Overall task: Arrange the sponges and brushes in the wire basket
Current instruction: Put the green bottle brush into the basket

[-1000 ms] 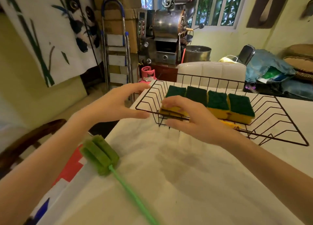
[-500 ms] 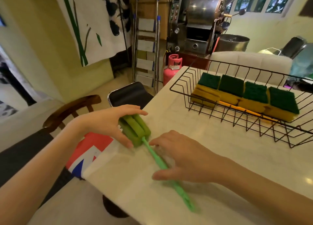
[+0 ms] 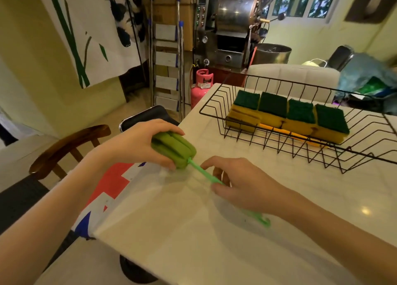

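Observation:
A green sponge brush (image 3: 175, 149) with a thin green handle lies near the white table's left edge. My left hand (image 3: 137, 144) is closed around its spongy head. My right hand (image 3: 242, 185) pinches the handle at its middle, hiding part of it; the hooked handle end shows past my wrist. The black wire basket (image 3: 212, 106) stands at the far right of the table. Inside it, several yellow sponges with dark green tops (image 3: 298, 113) sit in a row. An orange item lies under them, mostly hidden.
The white table (image 3: 193, 231) ends just left of my left hand, with a red, white and blue cloth (image 3: 107, 190) hanging there. A wooden chair (image 3: 68, 143) and a black seat (image 3: 148, 118) stand beside the table. A pink gas cylinder (image 3: 200, 87) and a stepladder (image 3: 166, 55) are behind.
Both hands left the basket and came back to the green brush. My left hand has closed on its head and my right hand on its handle; the head now sits slightly lifted.

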Demonstrator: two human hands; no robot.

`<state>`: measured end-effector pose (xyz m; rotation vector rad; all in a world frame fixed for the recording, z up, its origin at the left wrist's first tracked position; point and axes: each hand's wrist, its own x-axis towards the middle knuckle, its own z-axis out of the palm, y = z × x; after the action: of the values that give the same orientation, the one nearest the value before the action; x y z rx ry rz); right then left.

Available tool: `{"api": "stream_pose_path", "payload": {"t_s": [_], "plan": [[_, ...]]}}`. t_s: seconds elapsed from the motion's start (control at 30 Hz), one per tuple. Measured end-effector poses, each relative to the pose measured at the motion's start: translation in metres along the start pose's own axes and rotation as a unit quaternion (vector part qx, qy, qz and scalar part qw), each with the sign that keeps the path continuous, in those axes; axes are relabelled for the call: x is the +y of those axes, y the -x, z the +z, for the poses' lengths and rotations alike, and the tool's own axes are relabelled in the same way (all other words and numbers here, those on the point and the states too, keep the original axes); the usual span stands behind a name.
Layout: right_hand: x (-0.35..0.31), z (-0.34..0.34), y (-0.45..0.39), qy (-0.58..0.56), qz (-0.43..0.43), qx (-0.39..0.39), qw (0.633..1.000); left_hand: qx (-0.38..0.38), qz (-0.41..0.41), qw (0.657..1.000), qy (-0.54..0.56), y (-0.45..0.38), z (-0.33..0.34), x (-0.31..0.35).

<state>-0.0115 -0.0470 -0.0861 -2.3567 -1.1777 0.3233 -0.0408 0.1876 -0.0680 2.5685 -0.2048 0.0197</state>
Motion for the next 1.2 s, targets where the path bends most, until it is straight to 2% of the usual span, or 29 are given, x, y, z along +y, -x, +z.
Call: {"api": "stream_pose_path", "payload": {"t_s": [0.37, 0.67, 0.8, 0.87, 0.93, 1.0, 1.07, 1.2], "plan": [[0.033, -0.075, 0.032, -0.003, 0.065, 0.177, 0.982, 0.078, 0.104, 0.991, 0.025, -0.069, -0.006, 0.064], [0.07, -0.117, 0.057, -0.059, 0.101, 0.267, 0.957, 0.093, 0.182, 0.969, 0.136, -0.136, 0.009, 0.117], [0.083, -0.125, 0.062, -0.042, 0.121, 0.289, 0.949, 0.113, 0.203, 0.959, 0.164, -0.157, 0.018, 0.131], [0.088, -0.129, 0.063, -0.017, 0.13, 0.304, 0.944, 0.16, 0.224, 0.939, 0.205, -0.162, 0.024, 0.139], [0.09, -0.133, 0.062, -0.021, 0.136, 0.33, 0.934, 0.248, 0.224, 0.904, 0.266, -0.166, 0.031, 0.148], [0.091, -0.137, 0.057, -0.086, 0.129, 0.374, 0.914, 0.277, 0.202, 0.87, 0.354, -0.168, 0.036, 0.157], [0.09, -0.141, 0.051, -0.205, 0.11, 0.418, 0.878, 0.223, 0.184, 0.857, 0.427, -0.17, 0.04, 0.162], [0.087, -0.143, 0.042, -0.441, 0.044, 0.44, 0.781, 0.082, 0.196, 0.899, 0.384, -0.173, 0.045, 0.166]]}}
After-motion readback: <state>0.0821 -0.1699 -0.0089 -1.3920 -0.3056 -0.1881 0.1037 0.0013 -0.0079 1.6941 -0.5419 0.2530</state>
